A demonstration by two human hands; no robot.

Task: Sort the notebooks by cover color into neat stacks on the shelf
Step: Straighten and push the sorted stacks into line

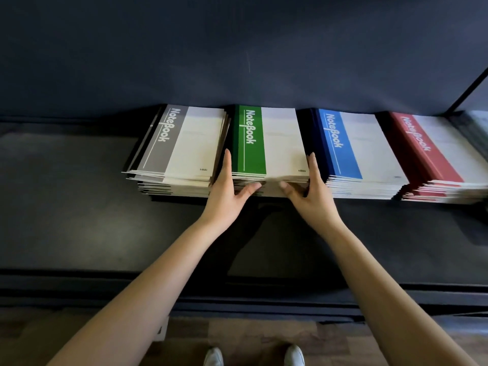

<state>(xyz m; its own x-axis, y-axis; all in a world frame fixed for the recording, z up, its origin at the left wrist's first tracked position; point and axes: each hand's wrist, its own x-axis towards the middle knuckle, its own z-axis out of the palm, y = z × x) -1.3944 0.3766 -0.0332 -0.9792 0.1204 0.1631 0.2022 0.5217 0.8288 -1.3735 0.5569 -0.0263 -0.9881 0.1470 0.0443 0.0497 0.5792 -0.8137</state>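
Notebooks of the green stack (pixel 274 143) sit framed between our two hands on the shelf (pixel 79 194).
Our fingers (pixel 227 161) lie straight against the stack's long sides, pressing rather than gripping: the left hand (pixel 224 191) on its left edge, the right hand (pixel 311 191) on its right, each thumb laid across the near paper edge. The covers are smooth cream card with a green band lettered "NoteBook", and the page edges are layered and slightly uneven. Our bare forearms reach forward, wrists angled inward. Just beside the left hand stands the grey stack (pixel 190 143), its sheets fanned askew. Just beside the right hand stands the blue stack (pixel 351 149), then the red stack (pixel 433 154), all in one row on the dark matte shelf.
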